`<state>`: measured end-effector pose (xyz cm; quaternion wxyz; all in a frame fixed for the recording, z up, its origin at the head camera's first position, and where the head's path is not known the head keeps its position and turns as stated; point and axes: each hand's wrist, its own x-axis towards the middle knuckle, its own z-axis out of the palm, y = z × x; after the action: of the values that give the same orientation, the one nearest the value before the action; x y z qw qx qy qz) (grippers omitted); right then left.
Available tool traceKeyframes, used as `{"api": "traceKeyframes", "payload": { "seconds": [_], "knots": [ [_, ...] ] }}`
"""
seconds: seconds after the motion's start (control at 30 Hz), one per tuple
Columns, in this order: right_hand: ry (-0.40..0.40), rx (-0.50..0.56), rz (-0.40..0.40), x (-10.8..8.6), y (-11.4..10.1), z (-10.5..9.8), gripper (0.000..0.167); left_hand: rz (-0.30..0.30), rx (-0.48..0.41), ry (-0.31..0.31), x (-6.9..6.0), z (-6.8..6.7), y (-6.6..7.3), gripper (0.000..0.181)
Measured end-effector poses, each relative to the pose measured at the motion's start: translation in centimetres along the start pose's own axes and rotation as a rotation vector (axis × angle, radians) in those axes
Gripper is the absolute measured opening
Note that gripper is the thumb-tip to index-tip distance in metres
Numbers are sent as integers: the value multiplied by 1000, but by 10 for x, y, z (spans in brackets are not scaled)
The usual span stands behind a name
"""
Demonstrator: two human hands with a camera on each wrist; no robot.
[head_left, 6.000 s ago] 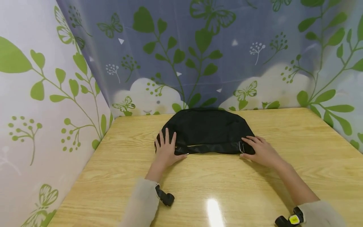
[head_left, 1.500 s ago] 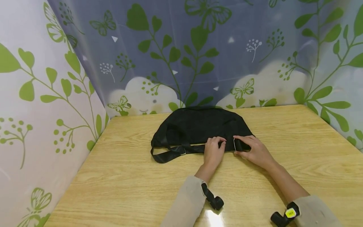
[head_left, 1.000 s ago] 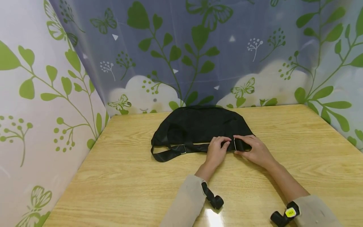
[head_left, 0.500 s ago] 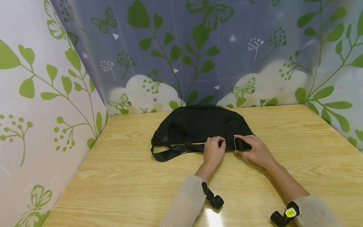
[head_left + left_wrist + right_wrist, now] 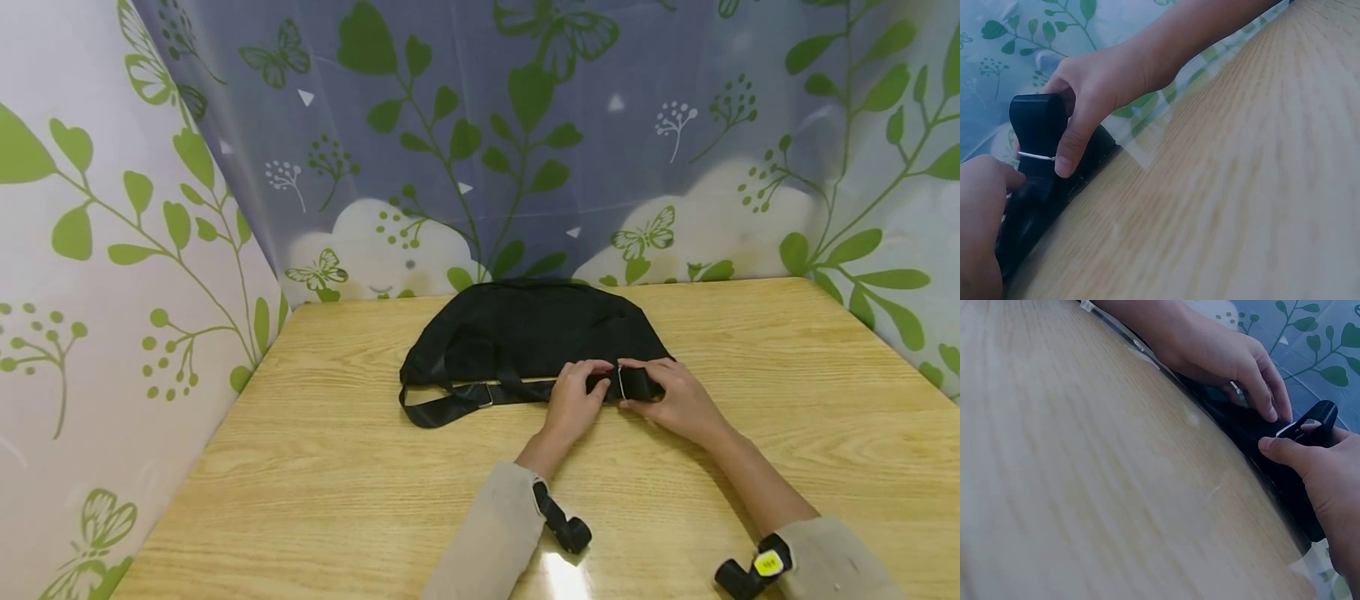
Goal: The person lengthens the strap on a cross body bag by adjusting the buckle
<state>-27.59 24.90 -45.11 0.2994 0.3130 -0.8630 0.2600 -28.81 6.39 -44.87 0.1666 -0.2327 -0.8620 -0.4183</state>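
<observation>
A black fabric bag [image 5: 540,325] lies flat at the back of the table, its strap [image 5: 442,408] along the near side. The right hand [image 5: 684,400] holds a metal strap slider [image 5: 621,383] between thumb and fingers at the bag's right end. Just left of it, the left hand [image 5: 573,406] pinches the strap, fingers bent. In the left wrist view, a raised strap loop [image 5: 1038,115] stands up from the slider beside the right thumb. The right wrist view shows the left fingertips close to the slider [image 5: 1285,429]; their exact contact is partly hidden.
A second metal slider [image 5: 486,394] sits on the strap's left part, where the strap loops out onto the wooden table [image 5: 337,500]. Printed fabric [image 5: 420,142] hangs behind the table and at the left. Each wrist wears a small black camera [image 5: 573,533].
Since six seconds ago the left hand has moved from the bag's left end to beside the right hand. Lately it slides slightly left, then back right; the right hand stays at the slider.
</observation>
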Motion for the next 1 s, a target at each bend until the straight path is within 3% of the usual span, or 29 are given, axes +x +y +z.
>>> {"api": "traceKeyframes", "payload": {
  "seconds": [0.1, 0.17, 0.37, 0.43, 0.57, 0.8, 1.0],
  "knots": [
    [-12, 5, -4, 1, 0, 0, 63, 4, -4, 52, 0, -1, 0, 20],
    [-22, 3, -5, 2, 0, 0, 62, 0, -6, 54, 1, -3, 0, 20],
    [-75, 1, 7, 3, -1, -1, 65, -18, 36, -122, 0, -4, -2, 26],
    [-94, 12, 25, 3, -2, -2, 64, -13, 62, -152, 0, -3, -3, 31],
    [-102, 39, 43, 3, -3, -4, 58, -2, 92, -173, -1, -2, -4, 40],
    [-86, 22, -72, 2, -1, -1, 58, 34, 212, -219, -1, -2, -3, 57],
    [-46, 110, -24, 2, -4, -2, 52, 56, 243, -195, -1, -1, -2, 53]
  ]
}}
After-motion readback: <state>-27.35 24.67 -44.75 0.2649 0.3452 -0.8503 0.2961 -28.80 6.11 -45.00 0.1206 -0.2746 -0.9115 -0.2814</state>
